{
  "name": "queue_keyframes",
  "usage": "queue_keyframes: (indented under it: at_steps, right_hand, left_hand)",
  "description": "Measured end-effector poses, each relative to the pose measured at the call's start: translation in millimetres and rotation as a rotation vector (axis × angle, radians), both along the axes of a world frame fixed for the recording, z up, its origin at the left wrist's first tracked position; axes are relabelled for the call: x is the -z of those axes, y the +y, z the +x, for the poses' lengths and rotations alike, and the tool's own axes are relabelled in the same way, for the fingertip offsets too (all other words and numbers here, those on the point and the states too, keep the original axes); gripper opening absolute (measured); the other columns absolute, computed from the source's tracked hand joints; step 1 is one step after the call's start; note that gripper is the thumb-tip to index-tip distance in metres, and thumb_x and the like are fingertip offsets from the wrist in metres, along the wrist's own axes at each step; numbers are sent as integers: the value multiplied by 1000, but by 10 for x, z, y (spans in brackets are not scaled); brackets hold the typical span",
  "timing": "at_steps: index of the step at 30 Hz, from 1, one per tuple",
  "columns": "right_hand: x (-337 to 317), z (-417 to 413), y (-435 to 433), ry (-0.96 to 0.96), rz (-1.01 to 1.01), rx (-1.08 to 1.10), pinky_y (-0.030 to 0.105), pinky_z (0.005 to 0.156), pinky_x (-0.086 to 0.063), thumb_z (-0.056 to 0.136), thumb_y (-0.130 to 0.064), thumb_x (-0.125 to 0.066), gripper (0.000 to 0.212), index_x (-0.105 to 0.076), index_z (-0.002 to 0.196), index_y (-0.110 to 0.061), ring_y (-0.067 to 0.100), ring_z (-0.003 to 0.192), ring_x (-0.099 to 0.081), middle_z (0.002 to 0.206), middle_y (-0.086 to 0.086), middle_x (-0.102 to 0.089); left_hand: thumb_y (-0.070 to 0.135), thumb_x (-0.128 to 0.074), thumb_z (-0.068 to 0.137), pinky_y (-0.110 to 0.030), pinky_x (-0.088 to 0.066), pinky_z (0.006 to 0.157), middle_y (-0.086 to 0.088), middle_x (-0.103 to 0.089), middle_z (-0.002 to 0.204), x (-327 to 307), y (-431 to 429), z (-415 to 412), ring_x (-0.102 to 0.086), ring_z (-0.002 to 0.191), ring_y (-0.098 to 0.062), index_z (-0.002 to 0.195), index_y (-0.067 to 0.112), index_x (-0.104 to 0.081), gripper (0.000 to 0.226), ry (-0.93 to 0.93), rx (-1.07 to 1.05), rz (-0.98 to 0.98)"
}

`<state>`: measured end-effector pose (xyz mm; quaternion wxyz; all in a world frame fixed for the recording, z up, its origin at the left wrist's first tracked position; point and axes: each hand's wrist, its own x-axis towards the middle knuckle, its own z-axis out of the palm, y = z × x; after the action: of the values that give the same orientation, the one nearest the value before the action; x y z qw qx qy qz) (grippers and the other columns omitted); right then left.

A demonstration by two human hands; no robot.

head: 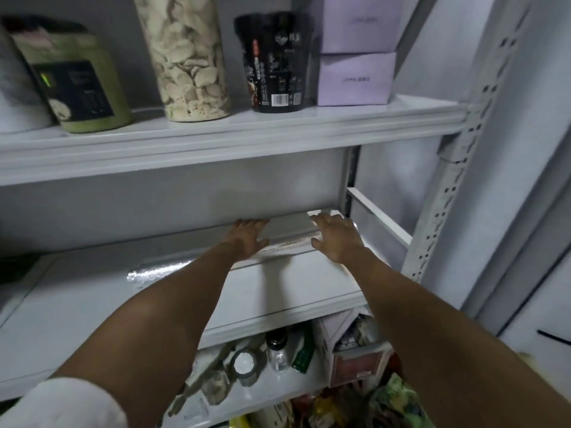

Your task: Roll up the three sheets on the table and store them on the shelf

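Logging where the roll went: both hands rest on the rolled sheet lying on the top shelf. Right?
Wrong shelf. In the head view the rolled sheet lies on the middle shelf, one level below the black cup; the left hand and right hand do both rest on it.

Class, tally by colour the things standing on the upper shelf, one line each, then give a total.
Lilac boxes: 2
Black cup: 1
Green container: 1
Clear jar of pale chips: 1
White object, cut off at the left edge: 1
Total: 6
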<state>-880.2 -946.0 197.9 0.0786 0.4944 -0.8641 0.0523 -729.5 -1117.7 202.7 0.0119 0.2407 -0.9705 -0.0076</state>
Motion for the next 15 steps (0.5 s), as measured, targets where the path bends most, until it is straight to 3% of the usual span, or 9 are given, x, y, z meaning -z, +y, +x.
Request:
queue_keyframes:
  at_steps: [4, 9, 15]
  right_hand:
    - [-178, -102, 624, 36, -11, 90, 41, 106, -33, 94, -43, -45, 57, -33, 145, -22, 27, 129, -41, 149, 0, -36]
    - [-369, -234, 1511, 18, -89, 269, 41, 103, -35, 92, -39, -47, 56, -34, 144, -22, 29, 123, -45, 143, 4, -42]
    - [-561, -235, 2528, 94, -93, 450, 40, 107, -28, 95, -41, -44, 56, -31, 146, -22, 26, 132, -38, 149, 2, -37]
  left_hand:
    - [40, -42, 97, -30, -11, 116, -4, -24, 155, -71, 460, -281, -22, 142, -22, 149, 20, -19, 60, 24, 95, 77]
    - [35, -50, 95, -32, -26, 112, -5, -39, 148, -279, 1314, -689, -38, 134, -26, 145, 20, -31, 55, 135, 312, 132]
    - [36, -44, 96, -33, -19, 116, 1, -26, 155, -495, 2489, -1100, -27, 140, -18, 147, 24, -23, 57, 155, 664, 13]
